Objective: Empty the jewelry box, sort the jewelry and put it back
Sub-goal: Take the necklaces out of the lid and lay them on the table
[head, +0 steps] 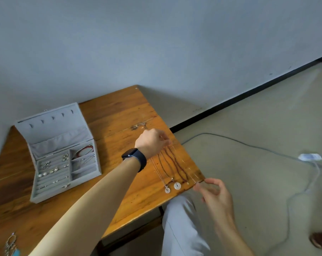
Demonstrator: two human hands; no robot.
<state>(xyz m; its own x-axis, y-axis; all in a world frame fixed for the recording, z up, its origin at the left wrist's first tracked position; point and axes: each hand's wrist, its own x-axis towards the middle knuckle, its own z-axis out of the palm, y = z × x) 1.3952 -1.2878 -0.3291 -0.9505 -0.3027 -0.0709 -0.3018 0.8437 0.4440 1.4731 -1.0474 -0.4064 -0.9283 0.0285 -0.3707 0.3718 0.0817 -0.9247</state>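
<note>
An open grey jewelry box (51,191) stands on the left of the wooden table (119,115); its lid is up, small earrings lie in the ring rolls and a red cord bracelet (84,150) lies in a right compartment. Several necklaces (172,164) lie side by side at the table's right edge, two with white disc pendants (177,186). My left hand (152,142), watch on the wrist, holds the upper ends of the necklaces. My right hand (214,194) pinches the lower end of a thin chain at the table corner.
Dangling earrings (9,243) lie at the table's bottom left corner. My grey-trousered knee (180,218) sits below the table's right edge. On the floor to the right run a cable and a white power strip (309,157). A wall stands behind the table.
</note>
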